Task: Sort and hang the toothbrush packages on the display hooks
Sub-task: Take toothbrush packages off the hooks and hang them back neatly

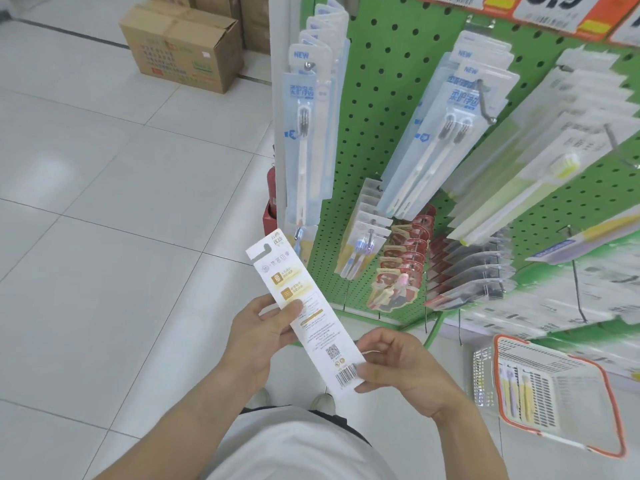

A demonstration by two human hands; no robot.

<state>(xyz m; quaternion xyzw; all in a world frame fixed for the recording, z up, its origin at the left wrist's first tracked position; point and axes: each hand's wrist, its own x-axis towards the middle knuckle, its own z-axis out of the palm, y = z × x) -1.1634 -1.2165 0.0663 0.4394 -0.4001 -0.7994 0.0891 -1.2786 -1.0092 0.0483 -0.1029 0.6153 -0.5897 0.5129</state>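
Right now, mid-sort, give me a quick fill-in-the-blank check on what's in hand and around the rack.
1. Both hands hold one white toothbrush package, its ____ side facing the camera.
2. The pegboard is coloured ____.
3. The orange-rimmed basket sits to the person's ____.
4. Across the floor stands a ____ box.

Missing: back; green; right; cardboard

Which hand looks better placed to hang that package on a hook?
Probably the left hand: it grips the white toothbrush package nearer its hang slot, while the right hand pinches the barcode end, farthest from the green pegboard.
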